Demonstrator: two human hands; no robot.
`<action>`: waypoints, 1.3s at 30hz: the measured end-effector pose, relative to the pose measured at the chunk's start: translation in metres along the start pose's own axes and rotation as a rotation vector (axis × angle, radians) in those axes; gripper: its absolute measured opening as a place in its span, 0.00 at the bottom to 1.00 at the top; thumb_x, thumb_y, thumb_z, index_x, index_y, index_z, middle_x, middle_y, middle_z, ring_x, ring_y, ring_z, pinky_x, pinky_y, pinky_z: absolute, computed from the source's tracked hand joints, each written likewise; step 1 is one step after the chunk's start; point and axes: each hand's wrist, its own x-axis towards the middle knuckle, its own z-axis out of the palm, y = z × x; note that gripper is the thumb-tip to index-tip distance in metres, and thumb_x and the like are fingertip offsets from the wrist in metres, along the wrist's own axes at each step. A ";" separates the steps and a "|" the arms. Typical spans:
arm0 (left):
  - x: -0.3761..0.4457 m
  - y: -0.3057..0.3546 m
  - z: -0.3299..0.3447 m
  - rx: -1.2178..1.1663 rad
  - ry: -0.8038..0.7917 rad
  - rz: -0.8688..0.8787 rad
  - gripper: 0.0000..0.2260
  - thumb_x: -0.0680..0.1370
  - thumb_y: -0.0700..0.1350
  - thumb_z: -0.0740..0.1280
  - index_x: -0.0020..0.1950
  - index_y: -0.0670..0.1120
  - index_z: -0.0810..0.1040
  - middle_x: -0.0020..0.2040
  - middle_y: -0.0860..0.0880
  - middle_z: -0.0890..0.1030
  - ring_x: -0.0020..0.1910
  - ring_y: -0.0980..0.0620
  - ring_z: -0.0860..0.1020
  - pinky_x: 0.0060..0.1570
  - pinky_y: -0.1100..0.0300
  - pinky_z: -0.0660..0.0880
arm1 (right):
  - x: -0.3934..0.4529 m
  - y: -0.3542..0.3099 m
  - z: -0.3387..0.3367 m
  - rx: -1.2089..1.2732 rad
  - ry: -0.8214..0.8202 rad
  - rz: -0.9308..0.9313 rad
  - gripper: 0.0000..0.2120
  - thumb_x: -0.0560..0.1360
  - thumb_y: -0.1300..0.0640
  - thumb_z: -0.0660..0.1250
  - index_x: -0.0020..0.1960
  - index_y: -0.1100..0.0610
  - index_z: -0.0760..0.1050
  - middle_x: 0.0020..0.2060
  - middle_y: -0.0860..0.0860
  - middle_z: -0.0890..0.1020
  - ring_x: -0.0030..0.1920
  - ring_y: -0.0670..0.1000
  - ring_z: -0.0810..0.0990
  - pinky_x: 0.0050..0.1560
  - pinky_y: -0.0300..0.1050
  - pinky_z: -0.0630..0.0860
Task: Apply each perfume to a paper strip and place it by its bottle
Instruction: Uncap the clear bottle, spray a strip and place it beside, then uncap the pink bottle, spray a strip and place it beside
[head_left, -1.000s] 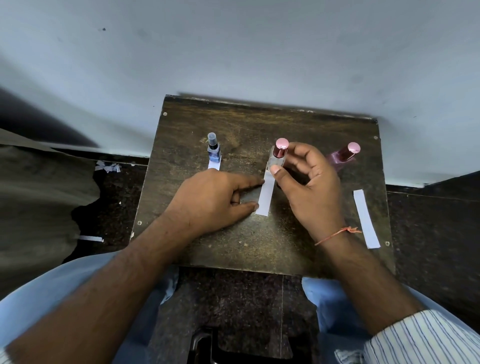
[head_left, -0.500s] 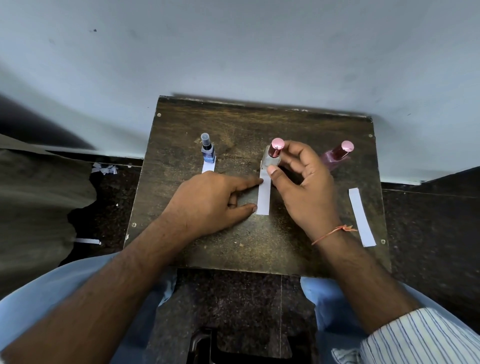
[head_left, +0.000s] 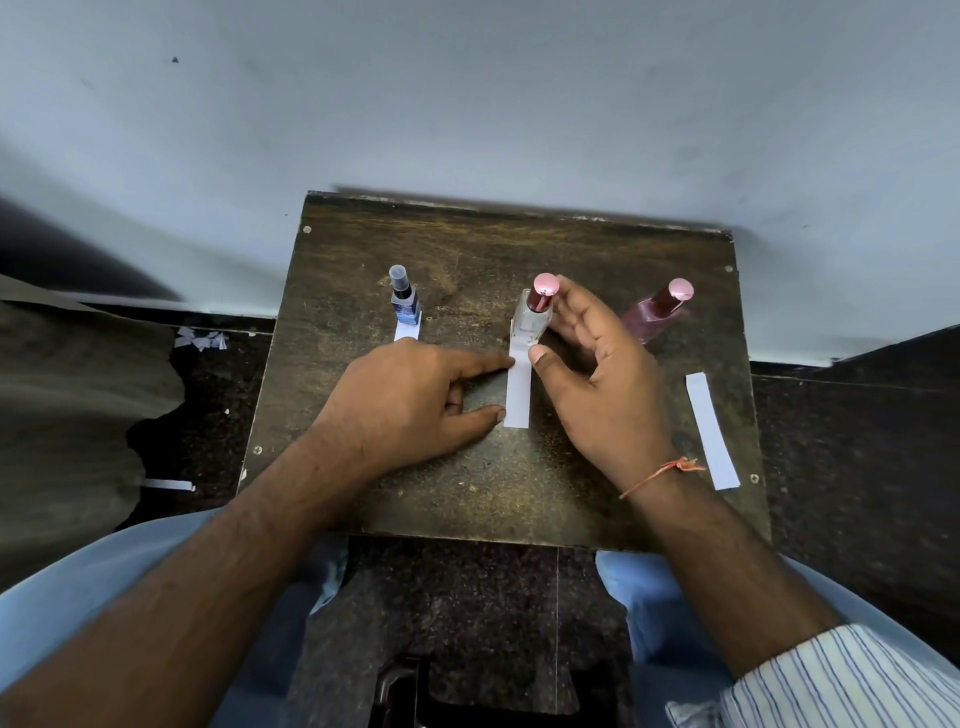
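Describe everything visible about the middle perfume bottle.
The middle bottle is clear, glass-like and boxy, with a dark red neck and a round pink cap. It stands upright on the wooden table, at the far end of a white paper strip. The right hand cups it, thumb at its base; the left hand touches only the strip.

Bare forearms, an orange thread (head_left: 655, 474) tied at the right wrist, a white blue-striped sleeve (head_left: 852, 680), light-blue trousers (head_left: 78, 587).
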 end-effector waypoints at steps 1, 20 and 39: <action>0.000 0.000 0.000 -0.002 0.010 0.004 0.25 0.77 0.67 0.69 0.74 0.70 0.73 0.33 0.60 0.79 0.33 0.65 0.75 0.38 0.57 0.81 | -0.001 0.000 -0.001 -0.012 -0.011 0.006 0.32 0.81 0.64 0.74 0.82 0.52 0.70 0.75 0.44 0.80 0.73 0.37 0.77 0.76 0.37 0.72; 0.011 0.043 0.008 -0.215 0.163 0.131 0.15 0.80 0.63 0.70 0.43 0.55 0.87 0.27 0.56 0.78 0.26 0.59 0.77 0.28 0.65 0.66 | -0.004 0.006 -0.096 -0.709 -0.027 0.070 0.33 0.68 0.20 0.65 0.29 0.50 0.80 0.25 0.46 0.82 0.32 0.49 0.83 0.41 0.50 0.83; 0.011 0.040 0.008 -0.272 0.030 0.285 0.15 0.82 0.59 0.70 0.40 0.53 0.85 0.27 0.58 0.77 0.26 0.58 0.75 0.27 0.59 0.70 | 0.022 0.039 -0.107 -0.327 0.052 -0.081 0.18 0.72 0.35 0.69 0.60 0.23 0.76 0.55 0.24 0.81 0.67 0.46 0.79 0.70 0.68 0.74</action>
